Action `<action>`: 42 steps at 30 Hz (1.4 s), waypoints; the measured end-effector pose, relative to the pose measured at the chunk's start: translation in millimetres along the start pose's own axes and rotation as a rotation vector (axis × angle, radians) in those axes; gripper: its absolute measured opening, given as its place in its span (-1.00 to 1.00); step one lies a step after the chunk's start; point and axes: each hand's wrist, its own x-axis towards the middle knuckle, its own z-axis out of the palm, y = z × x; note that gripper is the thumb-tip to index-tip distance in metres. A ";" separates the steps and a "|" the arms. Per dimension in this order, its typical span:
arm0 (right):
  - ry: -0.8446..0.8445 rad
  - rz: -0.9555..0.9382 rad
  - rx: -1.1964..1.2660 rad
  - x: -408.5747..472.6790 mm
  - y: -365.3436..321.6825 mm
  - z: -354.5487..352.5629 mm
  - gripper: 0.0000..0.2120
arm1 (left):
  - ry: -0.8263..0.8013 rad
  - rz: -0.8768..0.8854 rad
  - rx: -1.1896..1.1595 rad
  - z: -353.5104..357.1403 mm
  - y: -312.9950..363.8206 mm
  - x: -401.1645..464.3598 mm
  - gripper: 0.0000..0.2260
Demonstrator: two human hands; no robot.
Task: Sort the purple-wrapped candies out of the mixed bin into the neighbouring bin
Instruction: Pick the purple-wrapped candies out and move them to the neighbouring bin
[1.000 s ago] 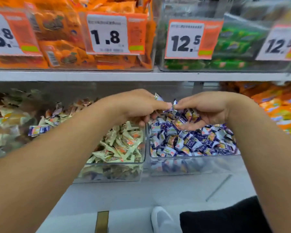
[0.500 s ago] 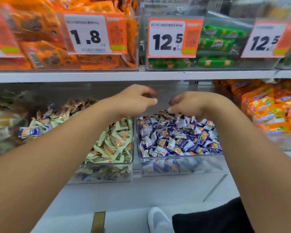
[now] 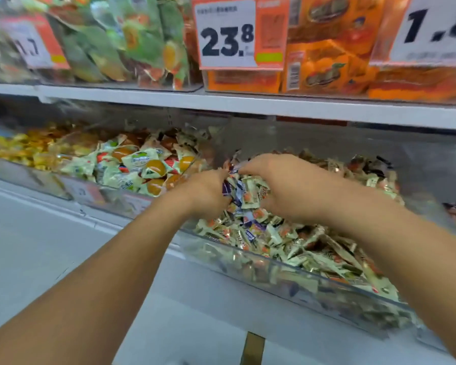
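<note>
The mixed bin (image 3: pixel 311 283) is a clear plastic tub heaped with cream-and-green wrapped candies (image 3: pixel 298 241). A few purple-wrapped candies (image 3: pixel 250 234) lie among them. Both my hands are down in the pile near its back left corner. My left hand (image 3: pixel 207 192) curls its fingers round a small bunch of purple candies (image 3: pixel 231 189). My right hand (image 3: pixel 282 184) faces it, and its fingertips pinch a purple-and-white wrapper at the top of that bunch. The picture is blurred by motion. The neighbouring purple bin lies outside the picture.
To the left stands a clear bin of cream packets with orange and red prints (image 3: pixel 142 167), and further left a bin of yellow candies (image 3: pixel 21 151). A white shelf edge (image 3: pixel 248 104) runs close above the bins, with price tags (image 3: pixel 227 35) and orange boxes (image 3: pixel 324 67) on it.
The view has swung left and closer. My hands have left the purple bin and moved into the mixed bin, where they now close on purple candies.
</note>
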 end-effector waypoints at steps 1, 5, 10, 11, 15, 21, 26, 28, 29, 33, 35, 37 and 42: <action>-0.019 -0.024 -0.006 12.7 -2.6 4.9 -0.42 | -0.001 0.012 0.036 1.5 -3.1 2.6 -0.61; -0.155 0.016 -0.187 43.3 -8.4 32.0 -0.46 | 0.105 0.024 0.163 12.9 -12.3 15.0 -0.58; -0.090 0.098 -0.152 48.1 0.5 31.1 -0.82 | 0.115 0.043 0.142 15.7 -13.6 16.7 -0.69; -0.125 0.119 -0.123 46.2 3.2 26.7 -0.84 | 0.077 0.037 0.116 13.7 -13.6 16.2 -0.71; -0.280 0.159 -0.046 30.0 12.3 8.5 -0.75 | -0.010 0.064 -0.040 5.9 -14.3 9.8 -0.87; -0.117 0.226 0.252 18.6 21.8 1.6 -0.75 | 0.085 0.105 0.102 9.4 -14.3 1.3 -0.80; 0.071 0.257 0.092 27.3 13.3 14.8 -0.67 | 0.193 0.161 0.158 0.6 -7.1 -4.6 -0.70; 0.093 0.269 0.163 28.4 14.5 11.8 -0.61 | 0.170 0.170 0.076 -0.7 -7.2 -6.4 -0.67; 0.093 0.269 0.206 27.9 14.8 9.9 -0.63 | 0.121 0.188 0.081 1.7 -7.2 -7.0 -0.63; -0.024 0.235 0.320 23.3 12.5 4.6 -0.80 | -0.081 0.275 0.264 17.0 -9.7 -1.8 -0.48; -0.088 0.203 0.374 23.9 11.8 5.3 -0.81 | -0.040 0.298 0.331 16.9 -10.7 4.0 -0.52; -0.117 0.206 0.446 24.9 9.3 7.5 -0.71 | 0.029 0.312 0.351 15.6 -12.8 9.1 -0.61; -0.217 0.200 0.401 22.8 1.4 12.6 -0.68 | 0.078 0.342 0.322 9.6 -17.9 11.9 -0.66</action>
